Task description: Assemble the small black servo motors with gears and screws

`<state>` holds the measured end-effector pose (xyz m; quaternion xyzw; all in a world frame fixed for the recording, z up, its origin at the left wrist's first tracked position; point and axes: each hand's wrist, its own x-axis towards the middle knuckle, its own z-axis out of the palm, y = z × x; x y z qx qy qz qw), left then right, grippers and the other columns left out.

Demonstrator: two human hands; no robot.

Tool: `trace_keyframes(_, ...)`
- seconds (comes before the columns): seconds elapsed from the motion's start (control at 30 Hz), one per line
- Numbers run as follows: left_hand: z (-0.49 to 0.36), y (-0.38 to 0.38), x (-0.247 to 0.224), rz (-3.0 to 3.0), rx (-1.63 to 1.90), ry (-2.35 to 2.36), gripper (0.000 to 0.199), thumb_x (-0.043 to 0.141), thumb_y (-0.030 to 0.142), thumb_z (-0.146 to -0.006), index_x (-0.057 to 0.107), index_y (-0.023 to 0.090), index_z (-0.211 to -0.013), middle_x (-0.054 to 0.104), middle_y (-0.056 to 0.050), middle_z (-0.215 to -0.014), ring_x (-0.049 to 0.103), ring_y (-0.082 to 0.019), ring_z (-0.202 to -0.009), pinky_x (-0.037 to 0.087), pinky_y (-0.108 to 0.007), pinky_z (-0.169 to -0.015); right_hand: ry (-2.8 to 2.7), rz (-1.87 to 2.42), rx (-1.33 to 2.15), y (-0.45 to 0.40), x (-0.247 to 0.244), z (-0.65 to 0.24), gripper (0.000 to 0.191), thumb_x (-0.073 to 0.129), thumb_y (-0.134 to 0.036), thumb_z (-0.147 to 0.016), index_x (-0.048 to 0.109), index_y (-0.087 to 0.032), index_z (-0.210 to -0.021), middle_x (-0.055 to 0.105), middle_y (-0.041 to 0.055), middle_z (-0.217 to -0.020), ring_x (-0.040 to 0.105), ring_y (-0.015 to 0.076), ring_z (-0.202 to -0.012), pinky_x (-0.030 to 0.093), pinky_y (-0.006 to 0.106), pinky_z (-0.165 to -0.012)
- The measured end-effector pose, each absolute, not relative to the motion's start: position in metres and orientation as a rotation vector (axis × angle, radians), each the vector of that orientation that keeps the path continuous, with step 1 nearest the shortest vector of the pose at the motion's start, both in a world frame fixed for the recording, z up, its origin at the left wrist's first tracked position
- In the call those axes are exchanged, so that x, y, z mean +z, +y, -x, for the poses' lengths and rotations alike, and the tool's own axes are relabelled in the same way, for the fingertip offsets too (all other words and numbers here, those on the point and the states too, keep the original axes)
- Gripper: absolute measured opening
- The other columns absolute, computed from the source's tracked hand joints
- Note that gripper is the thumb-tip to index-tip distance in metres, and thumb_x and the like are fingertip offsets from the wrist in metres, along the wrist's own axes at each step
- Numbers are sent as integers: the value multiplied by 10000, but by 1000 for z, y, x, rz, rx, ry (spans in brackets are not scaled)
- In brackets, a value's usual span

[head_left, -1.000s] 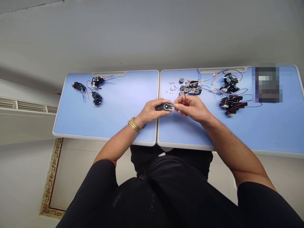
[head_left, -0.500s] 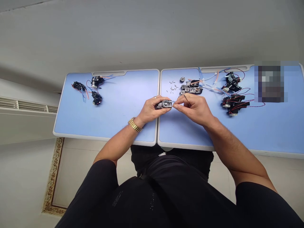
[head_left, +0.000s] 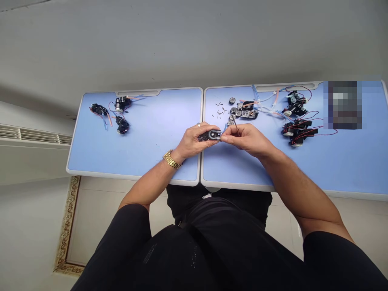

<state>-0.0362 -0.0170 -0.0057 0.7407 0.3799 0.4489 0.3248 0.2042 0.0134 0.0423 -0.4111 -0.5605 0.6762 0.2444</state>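
My left hand (head_left: 193, 140) is wrapped round a small black and grey mechanical part (head_left: 213, 134), over the gap between two blue tables. My right hand (head_left: 242, 136) touches the part's right end with pinched thumb and forefinger. A thin dark rod (head_left: 236, 126) sticks up from between its fingers. Whatever the fingertips pinch is too small to make out. Just beyond my right hand lie round metallic pieces (head_left: 232, 100) and black housings (head_left: 249, 113), with several small screws (head_left: 220, 110) to their left.
Black motor assemblies with red wires (head_left: 298, 131) and blue and orange tubes lie to the right, near a blurred patch. More black assemblies (head_left: 122, 125) are on the left table (head_left: 145, 149). A pale raised edge (head_left: 260, 187) borders the right table.
The held part has tilted slightly in my left hand. My right hand has dropped a little and closed in on its end, and more round metallic pieces show behind it.
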Motion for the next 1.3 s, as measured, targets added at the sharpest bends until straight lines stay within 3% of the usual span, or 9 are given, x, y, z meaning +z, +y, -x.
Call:
trace_keyframes(0.27,37,-17,-7,-1943,1157,1007,351,874,450,-963,816,285,-1267,816,-47,-1065,733,-177,-930,608,-368,-876,-1474,1109,1977,14,40,-205,636,979,-738,-687,692,-181,-799,609,-31,-599,380,62,-497,214,275,-470)
trace_keyframes(1.0,36,-19,-2,-1974,1185,981,308,867,396,-977,809,281,-1256,823,-41,-1067,740,-168,-932,604,-357,-867,-1354,1039,2046,12,37,-202,600,1017,-672,-691,665,-192,-761,591,-40,-530,396,58,-447,223,255,-441)
trace_keyframes(1.3,36,-19,-2,-1967,1156,1019,307,868,418,-970,816,281,-1239,828,-47,-1071,748,-181,-934,608,-382,-887,-1360,1039,2054,12,35,-202,519,1025,-568,-721,662,-200,-752,563,-53,-517,388,63,-448,221,260,-447)
